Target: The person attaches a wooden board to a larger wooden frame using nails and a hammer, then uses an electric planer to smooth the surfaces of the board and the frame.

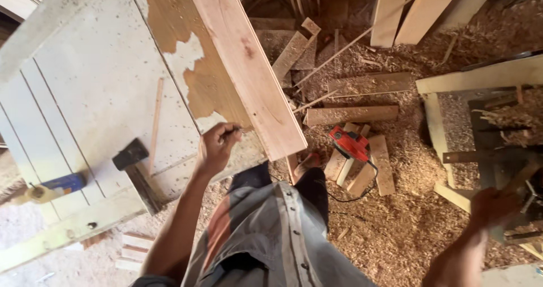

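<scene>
Left hand (216, 147) clenched on a small dark thing, perhaps a pencil, just at the near corner of the long plank (249, 66). Plank lying slantwise on the table (85, 83), far end toward 11 o'clock, near end overhanging the edge. Likely stiff, fairly heavy, rough-edged; best taken along the long sides, near mid-length. Hammer (134, 168) at 9 o'clock of the hand. Right hand (493, 208) blurred at 3 o'clock by dark clutter; closure cannot be told. Floor below crowded with offcuts, shavings and a red power planer (349, 143); little open room.
</scene>
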